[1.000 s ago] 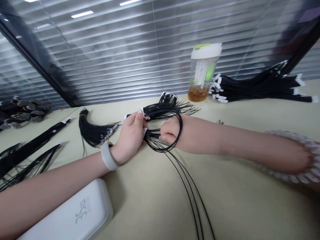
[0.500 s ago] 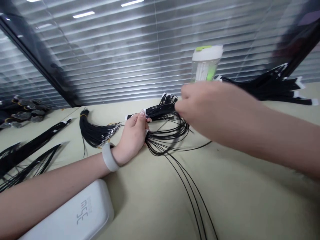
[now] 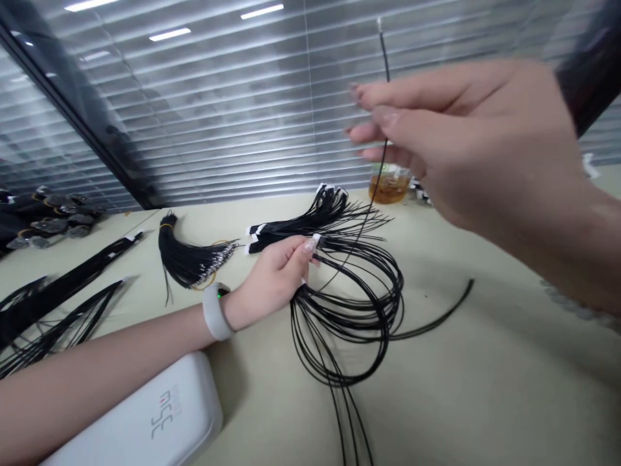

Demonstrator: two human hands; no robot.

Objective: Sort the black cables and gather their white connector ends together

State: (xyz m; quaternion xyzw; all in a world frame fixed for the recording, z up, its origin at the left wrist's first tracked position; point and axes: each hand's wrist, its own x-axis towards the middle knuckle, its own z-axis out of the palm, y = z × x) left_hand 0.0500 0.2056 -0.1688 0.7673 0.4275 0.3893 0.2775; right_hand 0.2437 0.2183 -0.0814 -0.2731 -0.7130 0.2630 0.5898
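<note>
My left hand [image 3: 284, 268] is closed around the gathered ends of a looped bundle of thin black cables [image 3: 395, 291]. White connectors stick out beside the thumb. The loops spread to the right over the table, and a few loose strands run towards me. Raised in front of the blinds, my right hand [image 3: 485, 139] pinches one black cable [image 3: 367, 210] between thumb and forefinger. Its whitish tip points up, and the strand hangs down towards the loops by my left hand. Behind the left hand lies another bundle of black cables [image 3: 334, 210] with white connectors.
Left of my hands lies a banded black cable bundle [image 3: 177, 249] with silvery ends. More black cables [image 3: 72, 285] are at the far left. A white power bank [image 3: 160, 414] sits under my left forearm. A container of amber liquid [image 3: 389, 188] stands by the window blinds [image 3: 218, 97].
My right hand has risen from the bundle, now with a single cable upright in its pinch. My left hand has shifted slightly right and closer with the loops, which now spread wider.
</note>
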